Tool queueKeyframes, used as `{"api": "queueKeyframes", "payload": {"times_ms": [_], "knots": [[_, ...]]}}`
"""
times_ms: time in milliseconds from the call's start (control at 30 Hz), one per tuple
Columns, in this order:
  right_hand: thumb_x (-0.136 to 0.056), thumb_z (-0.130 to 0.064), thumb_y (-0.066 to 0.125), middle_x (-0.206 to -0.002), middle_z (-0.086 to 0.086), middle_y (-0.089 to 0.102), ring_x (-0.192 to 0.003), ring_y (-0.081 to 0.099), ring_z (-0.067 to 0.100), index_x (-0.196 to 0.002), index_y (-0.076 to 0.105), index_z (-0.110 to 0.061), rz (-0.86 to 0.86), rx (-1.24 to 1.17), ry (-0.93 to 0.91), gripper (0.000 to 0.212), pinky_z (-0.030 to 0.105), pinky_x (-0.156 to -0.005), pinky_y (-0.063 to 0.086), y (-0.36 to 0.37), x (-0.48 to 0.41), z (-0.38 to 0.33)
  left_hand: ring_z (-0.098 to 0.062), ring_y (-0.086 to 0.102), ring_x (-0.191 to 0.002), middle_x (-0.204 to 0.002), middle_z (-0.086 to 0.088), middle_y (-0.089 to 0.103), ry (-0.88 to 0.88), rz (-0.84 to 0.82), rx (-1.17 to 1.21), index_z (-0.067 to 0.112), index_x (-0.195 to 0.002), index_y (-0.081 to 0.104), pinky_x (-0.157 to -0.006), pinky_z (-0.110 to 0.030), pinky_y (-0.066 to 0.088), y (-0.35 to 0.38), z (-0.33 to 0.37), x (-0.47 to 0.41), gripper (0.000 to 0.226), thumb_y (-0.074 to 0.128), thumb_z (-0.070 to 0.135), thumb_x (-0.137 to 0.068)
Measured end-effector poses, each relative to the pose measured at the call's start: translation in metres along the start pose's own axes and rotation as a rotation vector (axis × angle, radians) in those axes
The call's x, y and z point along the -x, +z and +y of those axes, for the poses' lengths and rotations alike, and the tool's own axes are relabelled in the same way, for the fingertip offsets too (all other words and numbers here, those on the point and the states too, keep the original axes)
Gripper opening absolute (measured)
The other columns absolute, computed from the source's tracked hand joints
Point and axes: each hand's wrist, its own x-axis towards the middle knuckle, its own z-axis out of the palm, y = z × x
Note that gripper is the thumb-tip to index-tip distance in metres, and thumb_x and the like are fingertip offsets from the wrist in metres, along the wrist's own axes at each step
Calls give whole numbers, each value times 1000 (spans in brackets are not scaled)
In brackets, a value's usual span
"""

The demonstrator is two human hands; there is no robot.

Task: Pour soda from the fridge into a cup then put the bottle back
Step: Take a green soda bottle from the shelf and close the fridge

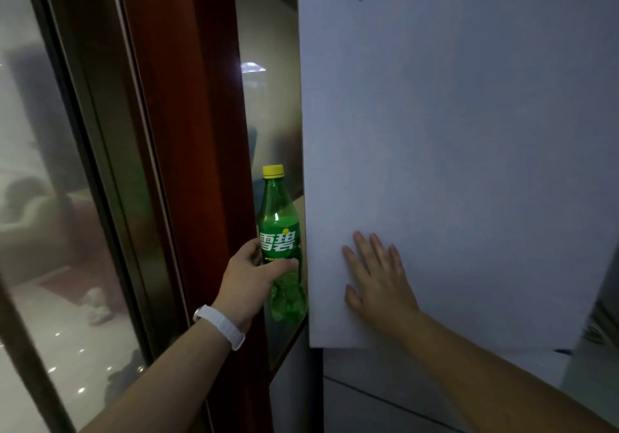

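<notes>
The green soda bottle (279,211) is held upright just below centre, at about 6 o'clock, in the gap between the wooden frame (187,131) and the edge of the white fridge door (452,131). It is gripped at the label by the left hand (248,278), at 7 o'clock; the thumb is wrapped across the front and the other fingers are curled behind. A white wristband (219,324) is worn on that wrist. The yellow cap (273,171) is screwed on.

The right hand (378,282), at 5 o'clock, is laid flat on the door, fingers (377,252) straight and spread, with nothing held.

No cup can be seen, and the fridge interior is hidden by the door. The bottle is out of the fridge, so fetching is judged done. The liquid level cannot be read with confidence through the tinted plastic, so whether pouring has been done is uncertain. If it has not, pouring and the return of the bottle are left; if it has, only the return is.
</notes>
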Motion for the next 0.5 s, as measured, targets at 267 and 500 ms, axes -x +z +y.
{"api": "queueKeyframes", "payload": {"times_ms": [267, 500], "knots": [[-74, -35, 60, -158, 13, 31, -143, 22, 32, -142, 49, -11, -45, 50, -71, 73, 52, -114, 14, 36, -28, 62, -22, 71, -94, -103, -1, 74, -56, 71, -27, 19, -109, 67, -88, -47, 56, 38, -24, -26, 50, 86, 10, -64], [-69, -23, 69, -157, 13, 32, -143, 24, 30, -141, 51, -9, 41, 37, -151, 75, 47, -116, 17, 56, -39, 87, -24, 70, -96, -104, -3, 74, -85, 87, -40, 17, -111, 68, -87, -46, 57, 64, -43, -44, 56, 87, 18, -59]]}}
